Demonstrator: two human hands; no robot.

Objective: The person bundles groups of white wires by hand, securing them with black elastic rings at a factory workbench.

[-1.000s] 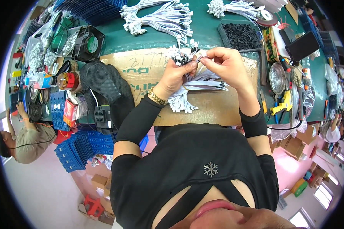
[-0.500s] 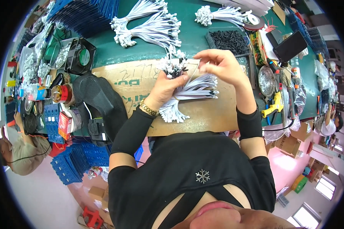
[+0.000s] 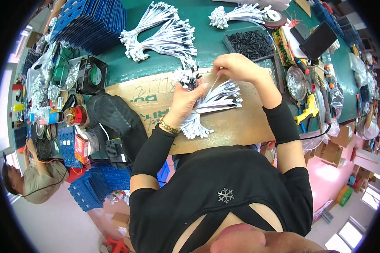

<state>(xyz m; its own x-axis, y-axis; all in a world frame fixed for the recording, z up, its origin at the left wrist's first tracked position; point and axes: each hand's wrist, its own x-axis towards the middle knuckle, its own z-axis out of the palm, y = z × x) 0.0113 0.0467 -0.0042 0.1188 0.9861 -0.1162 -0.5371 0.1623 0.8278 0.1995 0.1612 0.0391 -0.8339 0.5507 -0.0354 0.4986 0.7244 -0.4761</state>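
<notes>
My left hand [image 3: 185, 101] is closed round a bunch of white cables [image 3: 185, 77] with white and black ends, which stick up past the thumb. To its right, my right hand [image 3: 239, 68] is raised with thumb and fingertips pinched together. A thin pale cable [image 3: 217, 80] runs down from that pinch towards the left hand. Under both hands, a tied bundle of white flat cables [image 3: 219, 101] with white plugs lies fanned out on a cardboard sheet [image 3: 240, 128]. The cable ends inside the left palm are hidden.
Beyond the cardboard lie more tied cable bundles [image 3: 166, 38] and a tray of small black pieces [image 3: 250, 45]. A stack of blue panels [image 3: 88, 25] and a fan [image 3: 93, 75] stand left. On the right are a phone [image 3: 319, 41], a metal dish [image 3: 297, 82] and a yellow glue gun [image 3: 309, 110].
My right hand's fingers have drawn together into a pinch, holding the thin cable more upright. The left hand keeps its hold. The whole view has shifted slightly.
</notes>
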